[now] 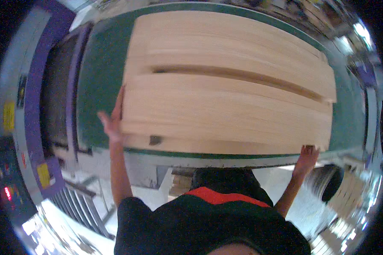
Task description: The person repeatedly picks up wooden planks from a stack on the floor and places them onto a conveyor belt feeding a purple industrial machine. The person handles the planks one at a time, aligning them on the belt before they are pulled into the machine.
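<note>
A wide, pale wooden panel [225, 112] lies flat on the green conveyor belt [100, 85] in front of me. Behind it is a second pale wooden panel [225, 42], with a long shadowed gap between the two; motion blur hides whether they join at the left. My left hand [113, 123] is open against the near panel's left end, fingers along the edge and thumb spread away. At the near edge, toward the right corner, the fingers of my right hand [307, 158] bend over the panel and grip it. A dark notch [155, 140] shows near the panel's front left.
On the left stands a grey and purple machine [34, 97] with a lit control panel [10, 193]. A pale rail [217, 162] runs along the belt's near side. Below right is a round dark-mouthed bin [327, 182]. Grey slatted railing [83, 208] stands at lower left.
</note>
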`<state>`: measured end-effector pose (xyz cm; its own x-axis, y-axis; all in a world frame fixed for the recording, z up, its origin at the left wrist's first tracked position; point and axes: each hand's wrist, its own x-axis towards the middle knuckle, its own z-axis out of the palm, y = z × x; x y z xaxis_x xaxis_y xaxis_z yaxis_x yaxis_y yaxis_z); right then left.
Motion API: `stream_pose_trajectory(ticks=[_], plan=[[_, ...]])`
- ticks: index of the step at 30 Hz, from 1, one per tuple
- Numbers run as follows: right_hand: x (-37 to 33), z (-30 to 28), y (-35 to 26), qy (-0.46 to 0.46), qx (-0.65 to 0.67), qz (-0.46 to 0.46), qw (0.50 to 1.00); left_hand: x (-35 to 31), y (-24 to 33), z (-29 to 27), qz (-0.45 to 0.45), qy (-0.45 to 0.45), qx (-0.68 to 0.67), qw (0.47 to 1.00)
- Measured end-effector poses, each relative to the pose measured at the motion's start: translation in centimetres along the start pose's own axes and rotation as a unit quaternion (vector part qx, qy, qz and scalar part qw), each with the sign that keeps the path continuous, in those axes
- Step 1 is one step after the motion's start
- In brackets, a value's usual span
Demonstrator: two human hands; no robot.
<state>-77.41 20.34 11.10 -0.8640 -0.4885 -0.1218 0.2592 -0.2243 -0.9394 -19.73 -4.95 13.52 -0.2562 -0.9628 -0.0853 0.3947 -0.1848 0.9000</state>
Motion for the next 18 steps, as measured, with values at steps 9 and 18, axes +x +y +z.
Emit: stream_pose_trajectory(ticks=[9,18], plan=[[3.9,3.3,-0.5,-0.017,-0.285,-0.136,0.949,1.4,-2.6,2.1,0.0,0.023,-0.054,0.998],[8.3,0.5,1.2,0.117,-0.098,-0.039,0.987,5.6,-2.7,0.3,0.056,-0.015,-0.003,0.998]])
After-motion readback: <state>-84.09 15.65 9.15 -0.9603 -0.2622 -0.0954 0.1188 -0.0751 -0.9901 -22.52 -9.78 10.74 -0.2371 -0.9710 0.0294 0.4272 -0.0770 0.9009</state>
